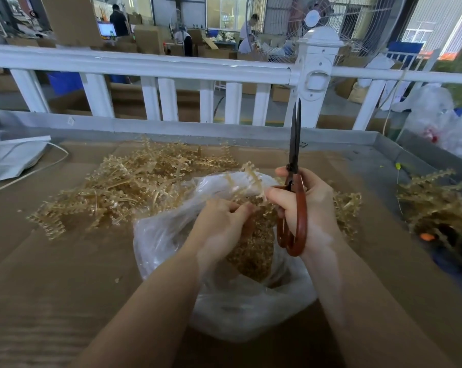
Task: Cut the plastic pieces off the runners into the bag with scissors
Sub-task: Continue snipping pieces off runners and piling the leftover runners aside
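A clear plastic bag [224, 301] lies open in the middle of the cardboard-covered table, with a heap of small tan cut pieces [253, 248] inside. My right hand [307, 205] grips red-handled scissors [295, 181], blades closed and pointing up and away. Its fingertips also pinch the foot of a tan runner [251, 176] that stands over the bag's mouth. My left hand [222, 221] reaches into the bag's mouth, fingers curled on the tan plastic there. A big pile of tan runners [129, 187] lies behind and to the left of the bag.
A second heap of tan runners [434, 205] lies at the right edge, with an orange bit [426, 236] below it. Grey bags [9, 158] lie at the far left. A white railing [171, 83] stands behind the table's raised metal rim [198, 128]. Clear bags [437, 120] sit at the far right.
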Action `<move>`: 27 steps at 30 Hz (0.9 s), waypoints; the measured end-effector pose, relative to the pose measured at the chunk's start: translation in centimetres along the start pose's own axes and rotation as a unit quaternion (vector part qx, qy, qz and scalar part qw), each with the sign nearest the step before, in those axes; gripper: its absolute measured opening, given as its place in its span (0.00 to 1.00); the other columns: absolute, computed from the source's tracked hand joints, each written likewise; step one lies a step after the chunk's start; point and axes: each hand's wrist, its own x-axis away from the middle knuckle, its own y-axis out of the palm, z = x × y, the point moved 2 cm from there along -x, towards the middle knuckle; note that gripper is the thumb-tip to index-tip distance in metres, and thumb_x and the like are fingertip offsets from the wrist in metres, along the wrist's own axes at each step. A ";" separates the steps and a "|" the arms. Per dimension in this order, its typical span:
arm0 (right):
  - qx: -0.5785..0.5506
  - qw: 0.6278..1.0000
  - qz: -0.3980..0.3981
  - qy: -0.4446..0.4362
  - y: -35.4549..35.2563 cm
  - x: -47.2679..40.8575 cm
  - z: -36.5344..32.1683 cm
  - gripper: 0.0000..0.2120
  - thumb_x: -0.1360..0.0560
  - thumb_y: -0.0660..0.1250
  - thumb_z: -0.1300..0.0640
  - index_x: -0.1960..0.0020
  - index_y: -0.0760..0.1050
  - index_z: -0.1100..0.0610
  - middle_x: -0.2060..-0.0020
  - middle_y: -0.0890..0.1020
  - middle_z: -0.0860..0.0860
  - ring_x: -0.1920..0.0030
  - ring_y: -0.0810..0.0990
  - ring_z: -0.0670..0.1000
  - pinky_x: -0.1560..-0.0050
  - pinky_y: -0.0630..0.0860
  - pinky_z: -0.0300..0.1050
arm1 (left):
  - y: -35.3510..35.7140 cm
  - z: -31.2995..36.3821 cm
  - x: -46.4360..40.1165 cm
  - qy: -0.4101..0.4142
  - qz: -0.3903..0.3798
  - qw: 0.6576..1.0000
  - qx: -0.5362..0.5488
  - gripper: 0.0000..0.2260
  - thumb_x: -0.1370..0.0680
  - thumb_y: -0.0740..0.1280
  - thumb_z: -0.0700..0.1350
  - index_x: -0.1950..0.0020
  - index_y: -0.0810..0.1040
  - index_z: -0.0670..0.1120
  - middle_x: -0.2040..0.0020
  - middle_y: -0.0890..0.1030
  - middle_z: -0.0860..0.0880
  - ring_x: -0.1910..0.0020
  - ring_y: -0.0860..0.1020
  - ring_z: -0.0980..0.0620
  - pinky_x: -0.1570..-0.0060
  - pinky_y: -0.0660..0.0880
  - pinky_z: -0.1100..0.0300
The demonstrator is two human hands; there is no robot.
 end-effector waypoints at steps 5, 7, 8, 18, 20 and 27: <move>-0.009 0.999 -0.022 0.023 0.1 0.0 0.0 0.15 0.33 0.74 0.68 0.51 0.79 0.53 0.63 0.79 0.50 0.68 0.75 0.46 0.62 0.71 0.42 | 0.1 -0.1 -0.5 -0.159 -0.034 0.897 0.411 0.04 0.28 0.69 0.38 0.54 0.78 0.38 0.56 0.83 0.41 0.49 0.80 0.45 0.49 0.77 0.55; -0.006 0.999 -0.024 0.025 0.1 -0.1 0.1 0.14 0.33 0.73 0.68 0.52 0.79 0.53 0.68 0.79 0.48 0.71 0.74 0.44 0.66 0.71 0.39 | 0.0 -0.3 -0.7 -0.164 -0.049 0.872 0.459 0.09 0.35 0.71 0.38 0.56 0.80 0.38 0.60 0.84 0.42 0.52 0.81 0.45 0.53 0.78 0.54; 0.003 0.999 -0.027 0.020 0.2 -0.1 0.2 0.14 0.33 0.73 0.68 0.53 0.79 0.52 0.69 0.78 0.47 0.72 0.74 0.43 0.67 0.70 0.38 | -0.1 -0.4 -0.8 -0.165 -0.052 0.872 0.458 0.08 0.37 0.72 0.38 0.60 0.82 0.39 0.61 0.84 0.43 0.55 0.81 0.47 0.56 0.80 0.54; 0.160 0.981 -0.065 -0.091 0.1 -0.3 1.3 0.10 0.32 0.76 0.58 0.57 0.77 0.47 0.66 0.81 0.45 0.64 0.81 0.43 0.60 0.77 0.37 | 0.4 -2.3 -2.1 -0.154 0.027 0.880 0.448 0.03 0.27 0.66 0.31 0.57 0.78 0.37 0.64 0.80 0.44 0.66 0.79 0.53 0.70 0.79 0.64; 0.178 0.977 -0.068 -0.099 0.0 0.0 1.7 0.06 0.31 0.74 0.53 0.58 0.77 0.50 0.66 0.81 0.47 0.63 0.81 0.45 0.58 0.77 0.42 | 0.3 -2.8 -2.4 -0.159 0.058 0.876 0.452 0.05 0.23 0.62 0.31 0.54 0.76 0.39 0.64 0.79 0.44 0.68 0.78 0.54 0.71 0.78 0.64; 0.244 0.956 -0.089 -0.136 0.4 0.8 1.5 0.07 0.27 0.70 0.59 0.55 0.75 0.48 0.61 0.81 0.48 0.59 0.80 0.45 0.54 0.78 0.45 | 0.0 -3.3 -2.5 -0.153 0.068 0.877 0.450 0.05 0.21 0.61 0.33 0.56 0.74 0.37 0.71 0.79 0.45 0.73 0.79 0.53 0.74 0.77 0.64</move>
